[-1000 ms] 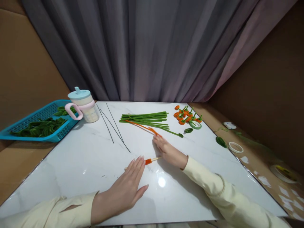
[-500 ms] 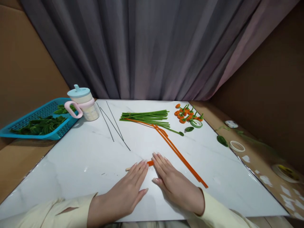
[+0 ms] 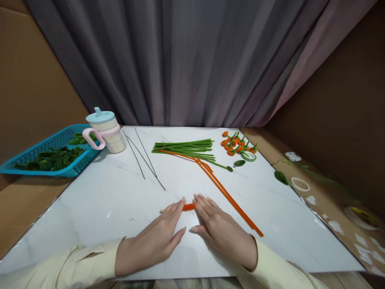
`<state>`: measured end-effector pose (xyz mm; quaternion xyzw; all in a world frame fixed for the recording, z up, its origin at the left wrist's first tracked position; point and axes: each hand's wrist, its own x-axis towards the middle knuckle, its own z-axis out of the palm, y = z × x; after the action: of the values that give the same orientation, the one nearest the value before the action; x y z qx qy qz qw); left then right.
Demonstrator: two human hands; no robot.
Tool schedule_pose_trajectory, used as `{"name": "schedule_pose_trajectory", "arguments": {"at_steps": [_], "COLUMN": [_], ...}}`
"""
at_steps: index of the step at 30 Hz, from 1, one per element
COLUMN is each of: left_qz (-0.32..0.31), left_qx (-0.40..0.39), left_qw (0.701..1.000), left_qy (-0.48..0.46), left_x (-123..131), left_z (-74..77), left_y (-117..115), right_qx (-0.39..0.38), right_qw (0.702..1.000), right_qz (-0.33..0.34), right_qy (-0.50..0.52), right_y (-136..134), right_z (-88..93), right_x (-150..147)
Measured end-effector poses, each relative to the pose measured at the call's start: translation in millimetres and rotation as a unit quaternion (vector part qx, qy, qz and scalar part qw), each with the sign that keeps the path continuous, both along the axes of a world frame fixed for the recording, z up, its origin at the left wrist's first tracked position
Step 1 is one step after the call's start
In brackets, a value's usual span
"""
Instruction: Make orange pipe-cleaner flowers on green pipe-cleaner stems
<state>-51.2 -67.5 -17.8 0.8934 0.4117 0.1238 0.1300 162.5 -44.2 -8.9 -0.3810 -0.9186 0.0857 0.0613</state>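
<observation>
Both my hands lie flat, palms down, on the white marble table (image 3: 90, 208). Between their fingertips is a thin wooden stick (image 3: 189, 207) with an orange winding round its middle. My left hand (image 3: 158, 237) covers the stick's left part with fingers stretched out. My right hand (image 3: 219, 228) touches its right part, fingers also extended. Long orange pipe cleaners (image 3: 228, 196) run diagonally just right of my right hand. A bundle of green pipe cleaners (image 3: 185, 148) lies farther back.
A blue basket (image 3: 45, 154) of green coils sits at the left, beside a lidded cup (image 3: 105, 130) with a pink handle. Thin dark wires (image 3: 144, 160) lie behind my hands. Small orange flowers (image 3: 236, 146), a tape ring (image 3: 248, 156) and loose leaves are at the back right.
My right hand came back from the orange pipe cleaners, dragging them toward me, and settled flat on the stick beside my left hand. Both hands have since shifted slightly forward.
</observation>
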Motion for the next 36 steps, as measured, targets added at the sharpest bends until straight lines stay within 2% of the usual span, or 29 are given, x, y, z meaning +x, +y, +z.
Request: {"name": "schedule_pose_trajectory", "arguments": {"at_steps": [4,8,16,25,36], "left_qz": [0.031,0.016,0.021,-0.001,-0.017], "left_qx": [-0.011,0.004,0.044,0.045,0.036], "left_qw": [0.999,1.0,0.998,0.998,0.999], "left_qy": [-0.007,0.012,0.027,0.052,0.031], "left_x": [2,4,11,17,16], "left_z": [-1.0,-1.2,-10.1,-4.4,-4.5], "left_y": [4,9,29,46,56], "right_qx": [0.042,0.076,0.133,0.132,0.094], "right_qw": [0.999,0.996,0.99,0.991,0.994], "right_qz": [-0.007,-0.021,-0.033,-0.02,0.006], "right_qy": [0.016,0.031,-0.015,-0.027,-0.048], "right_y": [0,1,11,30,42], "right_z": [-9.8,-16.0,-17.8,-20.0,-7.1], "right_x": [1,0,-6,-5,-5]}}
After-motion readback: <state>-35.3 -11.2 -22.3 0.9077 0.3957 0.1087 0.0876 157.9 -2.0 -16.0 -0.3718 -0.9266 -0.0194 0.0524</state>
